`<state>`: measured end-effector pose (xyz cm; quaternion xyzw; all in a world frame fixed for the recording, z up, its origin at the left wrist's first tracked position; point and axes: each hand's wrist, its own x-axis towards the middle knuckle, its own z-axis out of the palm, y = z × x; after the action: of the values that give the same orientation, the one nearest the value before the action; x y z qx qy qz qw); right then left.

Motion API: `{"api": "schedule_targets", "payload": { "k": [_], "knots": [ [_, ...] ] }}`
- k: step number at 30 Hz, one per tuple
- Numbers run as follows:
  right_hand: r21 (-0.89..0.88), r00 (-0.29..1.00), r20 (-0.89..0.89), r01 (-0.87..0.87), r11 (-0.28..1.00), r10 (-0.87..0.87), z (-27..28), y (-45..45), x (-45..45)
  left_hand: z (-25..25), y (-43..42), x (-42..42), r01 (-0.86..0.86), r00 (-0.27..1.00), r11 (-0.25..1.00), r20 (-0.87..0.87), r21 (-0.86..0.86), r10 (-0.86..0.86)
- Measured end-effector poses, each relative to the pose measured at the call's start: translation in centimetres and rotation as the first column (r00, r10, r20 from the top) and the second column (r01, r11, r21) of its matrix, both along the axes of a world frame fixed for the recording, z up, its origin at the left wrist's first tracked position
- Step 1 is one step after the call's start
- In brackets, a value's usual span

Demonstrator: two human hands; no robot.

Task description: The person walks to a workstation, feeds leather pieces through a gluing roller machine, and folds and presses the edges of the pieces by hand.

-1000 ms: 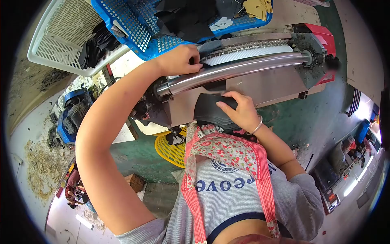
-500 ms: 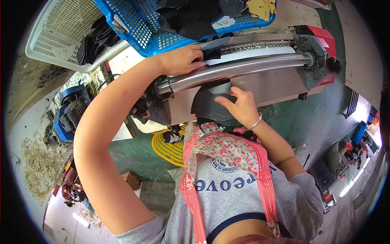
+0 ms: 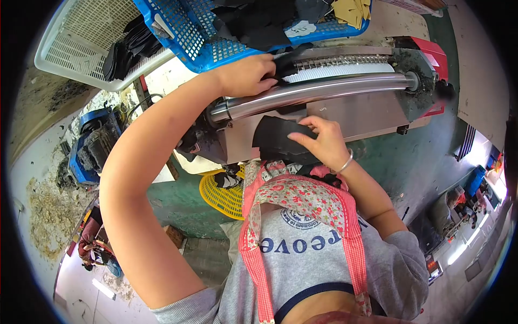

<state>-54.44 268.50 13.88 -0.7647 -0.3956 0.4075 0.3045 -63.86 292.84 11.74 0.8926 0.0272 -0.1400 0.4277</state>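
A long shiny metal roller runs across a machine in front of me. My left hand is over its far left end, fingers curled down at a thin black piece; the fingertips are partly hidden. On the near side, my right hand pinches the edge of a black cut piece between thumb and fingers. This piece lies over several similar dark pieces at the machine's near edge, close to my apron. Another dark piece shows just under the roller's near side.
Behind the machine stand a blue basket with black and yellow pieces and a white basket with black pieces. A yellow basket is below the machine's left side. The machine has a red end cover. A person appears far left.
My right hand has closed on a black piece and drawn slightly nearer. The grey patch near its fingers is gone. My left hand has shifted slightly right along the roller.
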Motion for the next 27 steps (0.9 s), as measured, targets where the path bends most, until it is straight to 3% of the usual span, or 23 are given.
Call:
{"api": "schedule_targets", "payload": {
  "k": [1,3,6,7,10,11,14,17,20,21,24,25,27],
  "knots": [
    [0.127,0.999,-0.026,0.026,0.992,-0.023,-0.2,-0.4,-0.1,0.4,0.2,0.4,-0.049,0.999,0.998,-0.020,0.031,0.050],
    [0.093,1.000,-0.002,0.025,0.995,-0.024,-0.3,-0.5,0.0,1.0,0.2,0.9,-0.223,0.974,0.975,-0.044,0.024,0.224],
    [0.012,0.999,0.051,0.002,1.000,-0.003,-0.4,0.0,0.3,0.5,0.4,0.4,0.011,0.962,0.962,0.259,0.273,-0.085],
    [-0.021,0.998,0.068,-0.010,1.000,0.011,-0.3,0.3,0.3,0.2,0.0,0.0,0.131,0.947,0.950,0.249,0.284,-0.205],
    [-0.156,0.996,0.082,-0.026,0.987,0.039,0.5,1.2,0.6,-0.7,-0.2,-0.6,0.139,0.981,0.985,0.120,0.105,-0.151],
    [-0.087,0.997,0.065,-0.034,0.996,0.039,0.6,1.0,0.7,-0.9,-0.4,-0.7,0.083,0.975,0.994,0.201,0.064,-0.094],
    [0.060,0.998,0.035,-0.054,0.997,0.052,0.5,0.2,0.9,0.2,-0.2,0.0,-0.059,0.998,0.998,0.019,0.007,0.059],
    [0.034,0.995,0.061,-0.077,0.996,0.075,0.3,0.0,1.1,1.0,0.1,0.8,-0.267,0.950,0.960,0.192,0.081,0.247],
    [-0.061,0.987,0.107,-0.111,0.992,0.117,0.6,1.0,1.3,0.3,-0.2,0.2,0.017,0.953,0.945,0.281,0.327,-0.114],
    [-0.093,0.985,0.117,-0.118,0.989,0.129,0.6,1.4,1.3,-1.0,-0.4,-0.3,0.123,0.963,0.970,0.213,0.208,-0.168],
    [-0.159,0.978,0.127,-0.143,0.977,0.164,1.4,1.7,1.7,-0.4,-0.5,-0.1,0.095,0.995,0.994,0.031,0.051,-0.097],
    [-0.174,0.976,0.128,-0.151,0.973,0.175,1.6,1.6,1.8,-0.5,-0.5,-0.2,0.069,0.996,0.996,0.059,0.055,-0.072],
    [-0.008,0.992,0.077,-0.103,0.995,0.104,0.7,0.3,1.5,-0.5,-0.4,0.0,0.001,1.000,0.998,0.007,0.061,-0.001]
  ]
}}
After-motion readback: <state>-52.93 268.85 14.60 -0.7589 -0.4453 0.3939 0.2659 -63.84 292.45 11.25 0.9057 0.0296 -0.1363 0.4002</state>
